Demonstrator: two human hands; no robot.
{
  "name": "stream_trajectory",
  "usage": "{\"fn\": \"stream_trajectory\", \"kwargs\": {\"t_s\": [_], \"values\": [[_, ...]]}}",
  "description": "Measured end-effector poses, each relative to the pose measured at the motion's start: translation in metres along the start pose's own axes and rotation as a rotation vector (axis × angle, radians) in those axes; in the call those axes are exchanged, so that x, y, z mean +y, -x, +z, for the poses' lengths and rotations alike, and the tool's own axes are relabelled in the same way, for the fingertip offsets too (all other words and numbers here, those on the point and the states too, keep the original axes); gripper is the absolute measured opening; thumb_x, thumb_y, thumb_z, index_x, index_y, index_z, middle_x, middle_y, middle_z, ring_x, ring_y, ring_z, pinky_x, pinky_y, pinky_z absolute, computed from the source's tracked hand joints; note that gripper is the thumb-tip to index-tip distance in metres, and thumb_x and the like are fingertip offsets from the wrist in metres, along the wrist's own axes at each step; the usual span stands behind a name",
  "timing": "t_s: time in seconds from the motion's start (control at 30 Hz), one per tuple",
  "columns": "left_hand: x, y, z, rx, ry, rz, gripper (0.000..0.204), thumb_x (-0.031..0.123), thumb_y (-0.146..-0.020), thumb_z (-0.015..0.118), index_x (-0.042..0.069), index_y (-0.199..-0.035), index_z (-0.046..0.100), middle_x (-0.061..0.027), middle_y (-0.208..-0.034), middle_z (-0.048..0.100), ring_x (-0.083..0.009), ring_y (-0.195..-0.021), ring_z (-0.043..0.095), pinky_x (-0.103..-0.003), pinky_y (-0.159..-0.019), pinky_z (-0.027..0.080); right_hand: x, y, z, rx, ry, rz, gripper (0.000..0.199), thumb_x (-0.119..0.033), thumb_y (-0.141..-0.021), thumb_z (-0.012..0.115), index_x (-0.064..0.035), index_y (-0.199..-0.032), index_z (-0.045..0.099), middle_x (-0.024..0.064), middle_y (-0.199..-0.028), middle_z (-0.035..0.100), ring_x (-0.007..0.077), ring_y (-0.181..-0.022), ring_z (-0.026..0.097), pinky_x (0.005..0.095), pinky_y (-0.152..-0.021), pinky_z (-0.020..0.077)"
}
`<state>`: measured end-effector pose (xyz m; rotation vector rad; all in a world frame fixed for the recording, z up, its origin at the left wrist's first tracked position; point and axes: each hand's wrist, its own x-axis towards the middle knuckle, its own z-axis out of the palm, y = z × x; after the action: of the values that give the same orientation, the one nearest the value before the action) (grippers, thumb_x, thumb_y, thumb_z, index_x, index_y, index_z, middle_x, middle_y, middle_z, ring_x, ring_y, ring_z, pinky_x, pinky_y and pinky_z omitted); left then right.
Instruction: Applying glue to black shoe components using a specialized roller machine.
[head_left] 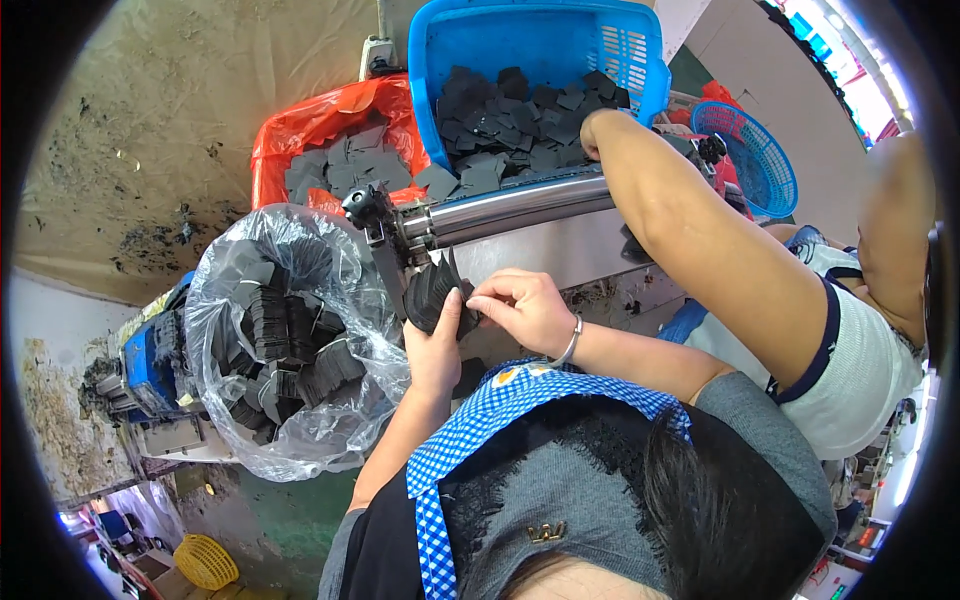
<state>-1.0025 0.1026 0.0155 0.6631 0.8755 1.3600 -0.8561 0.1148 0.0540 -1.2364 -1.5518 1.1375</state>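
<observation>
A fanned stack of thin black sheet pieces (430, 292) stands in my left hand (434, 352), with the thumb pressed along its right side. My right hand (530, 312), a bracelet at its wrist, pinches the stack's right edge between thumb and fingertips. Whether a single piece is parted from the rest there cannot be made out. Just beyond the stack lies a shiny metal roller (520, 212) in its machine frame. A clear plastic bag (215, 330) beside my left hand holds many more stacked black pieces (270, 325).
Behind the roller, a blue basket (425, 70) contains loose dark pieces (520, 115). A co-worker's arm (690, 215) reaches from the right to that basket. Left of it sits a red-lined container (268, 150) of grey pieces. Another blue basket (775, 150) stands far right, a yellow one (205, 562) low left.
</observation>
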Motion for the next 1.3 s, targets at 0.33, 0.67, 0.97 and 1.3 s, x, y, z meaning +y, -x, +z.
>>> {"fn": "stream_trajectory", "kwargs": {"t_s": [0.33, 0.67, 0.97, 1.3], "values": [[0.013, -0.001, -0.009, 0.016, 0.137, -0.143, 0.025, 0.006, -0.082, 0.062, 0.000, -0.106, 0.057, -0.0066, -0.097, 0.062, -0.0151, -0.086, 0.060, -0.029, -0.074, 0.049, 0.027, 0.000, 0.001, -0.046, -0.538, 0.510, 0.018, -0.019, -0.091, 0.052, -0.0020, -0.092, 0.056, 0.0068, -0.076, 0.061, 0.0152, -0.063, 0.062, 0.0243, -0.056, 0.0507], [0.008, -0.005, -0.009, 0.057, -0.014, -0.090, 0.023, 0.005, -0.082, 0.063, 0.001, -0.104, 0.058, -0.0033, -0.096, 0.061, -0.0114, -0.083, 0.057, -0.025, -0.075, 0.045, 0.037, -0.037, -0.021, 0.428, -0.550, 0.669, 0.029, -0.027, -0.094, 0.045, 0.0010, -0.101, 0.043, 0.0153, -0.084, 0.059, 0.0201, -0.063, 0.062, 0.0275, -0.053, 0.0513], [0.008, -0.010, -0.012, 0.162, -0.006, -0.124, 0.018, 0.011, -0.087, 0.059, 0.000, -0.102, 0.058, -0.0047, -0.088, 0.061, -0.0125, -0.074, 0.058, -0.027, -0.065, 0.047, 0.044, -0.012, -0.019, -0.112, -0.612, 0.747, 0.014, -0.017, -0.089, 0.055, -0.0042, -0.083, 0.051, 0.0036, -0.063, 0.055, 0.0102, -0.048, 0.054, 0.0218, -0.041, 0.0430], [-0.005, -0.011, -0.010, 0.093, -0.149, -0.021, 0.020, 0.011, -0.085, 0.062, 0.000, -0.102, 0.058, -0.0053, -0.094, 0.062, -0.0120, -0.080, 0.059, -0.026, -0.071, 0.048, 0.025, -0.011, -0.001, -0.254, -0.248, 0.445, 0.020, -0.020, -0.088, 0.058, -0.0017, -0.096, 0.055, 0.0078, -0.076, 0.061, 0.0124, -0.058, 0.060, 0.0217, -0.048, 0.0463]]}}
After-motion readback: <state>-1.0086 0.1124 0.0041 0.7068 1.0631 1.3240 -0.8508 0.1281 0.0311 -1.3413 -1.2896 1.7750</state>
